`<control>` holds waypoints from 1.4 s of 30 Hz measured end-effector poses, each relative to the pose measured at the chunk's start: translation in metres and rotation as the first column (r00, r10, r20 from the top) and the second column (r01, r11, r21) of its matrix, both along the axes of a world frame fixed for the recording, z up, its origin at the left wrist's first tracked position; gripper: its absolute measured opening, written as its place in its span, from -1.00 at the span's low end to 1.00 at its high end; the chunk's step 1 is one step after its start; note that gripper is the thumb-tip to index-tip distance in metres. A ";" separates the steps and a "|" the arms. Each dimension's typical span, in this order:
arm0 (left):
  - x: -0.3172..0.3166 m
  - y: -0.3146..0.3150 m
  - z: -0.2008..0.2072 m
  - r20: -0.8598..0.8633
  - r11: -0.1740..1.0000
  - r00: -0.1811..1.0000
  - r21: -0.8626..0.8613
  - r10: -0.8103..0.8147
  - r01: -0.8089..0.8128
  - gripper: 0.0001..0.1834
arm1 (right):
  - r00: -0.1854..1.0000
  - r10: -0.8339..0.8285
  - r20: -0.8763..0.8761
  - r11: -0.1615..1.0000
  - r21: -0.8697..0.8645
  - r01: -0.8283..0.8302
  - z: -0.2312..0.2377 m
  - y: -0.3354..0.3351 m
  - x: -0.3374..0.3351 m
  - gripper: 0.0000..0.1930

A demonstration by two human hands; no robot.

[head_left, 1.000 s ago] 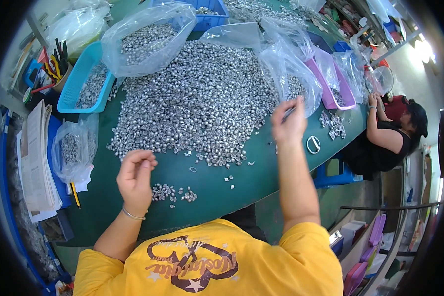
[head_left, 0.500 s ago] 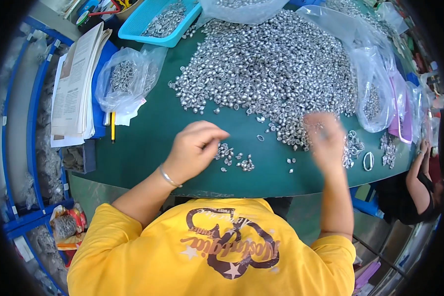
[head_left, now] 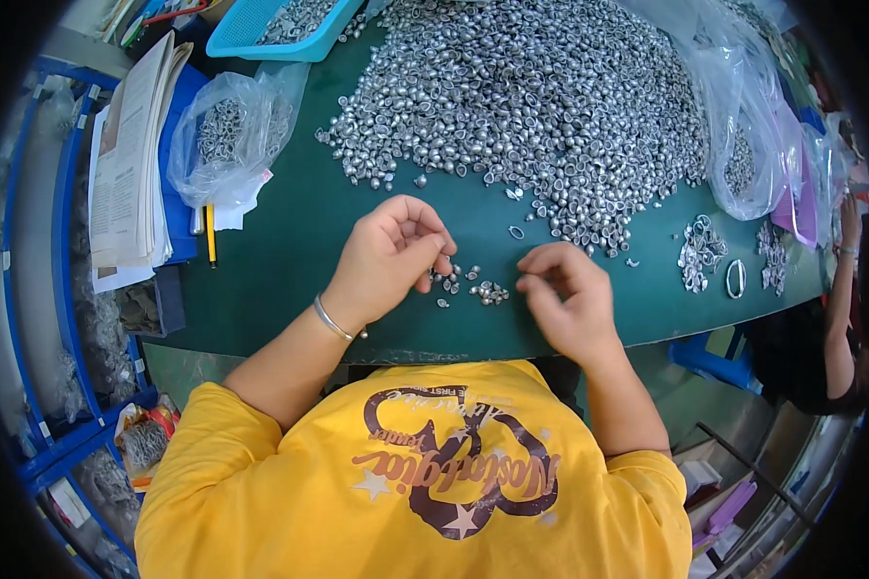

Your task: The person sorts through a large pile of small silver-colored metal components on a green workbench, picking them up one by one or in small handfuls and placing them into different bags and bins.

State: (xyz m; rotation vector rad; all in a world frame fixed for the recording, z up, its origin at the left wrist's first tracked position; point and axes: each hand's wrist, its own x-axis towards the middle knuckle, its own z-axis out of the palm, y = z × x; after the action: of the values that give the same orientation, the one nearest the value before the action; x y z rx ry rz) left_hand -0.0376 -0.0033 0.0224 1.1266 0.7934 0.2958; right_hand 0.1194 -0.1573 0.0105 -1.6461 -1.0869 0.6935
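A turquoise plastic basket (head_left: 266,52) at the table's upper left holds silver metal pieces; below it, a clear plastic bag (head_left: 264,121) contains small metal parts, and another transparent bag (head_left: 765,111) on the right holds similar ones beside a purple basket (head_left: 799,207). A big heap of hollow silver metal pieces (head_left: 531,106) spreads across the green tabletop (head_left: 270,289), with a small cluster of pieces (head_left: 492,292) between the hands. The left hand (head_left: 386,256) curls, thumb near fingers; the right hand (head_left: 572,301) bends inward, thumb and forefinger narrowly spaced. Whether either grips a piece, I cannot tell. Decorative lettering and stars mark the yellow T-shirt (head_left: 309,482); the paper sheets (head_left: 130,164) carry fine print.
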 end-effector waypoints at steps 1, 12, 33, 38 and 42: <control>-0.001 -0.001 -0.004 0.000 1.000 1.000 -0.004 0.001 -0.001 -0.94 | 0.821 -0.148 -0.552 0.989 -0.103 0.109 0.003 -0.002 0.000 -0.86; 0.002 -0.015 -0.017 -0.272 0.354 0.918 0.860 -0.288 0.366 -0.92 | 0.908 0.060 0.415 0.996 -0.082 -0.028 -0.009 0.000 -0.010 -0.97; 0.016 0.005 -0.007 0.104 0.935 0.950 -0.176 -0.294 0.308 -0.91 | 0.653 -0.150 -0.742 0.988 -0.081 0.135 -0.002 -0.022 0.011 -0.91; 0.021 -0.007 -0.007 -0.264 0.510 0.839 0.695 -0.475 0.507 -0.93 | 0.961 0.125 0.245 0.989 -0.111 -0.100 0.005 -0.025 0.006 -0.81; 0.020 -0.017 -0.020 -0.306 0.314 0.831 0.821 -0.464 0.477 -0.94 | 0.880 0.156 0.449 0.986 -0.129 -0.109 -0.009 -0.029 -0.001 -0.88</control>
State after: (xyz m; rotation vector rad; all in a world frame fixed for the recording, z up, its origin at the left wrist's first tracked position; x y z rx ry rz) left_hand -0.0174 -0.0204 0.0023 2.3213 0.2064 0.1805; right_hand 0.1188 -0.1861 0.0018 -1.8903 -1.5350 0.4565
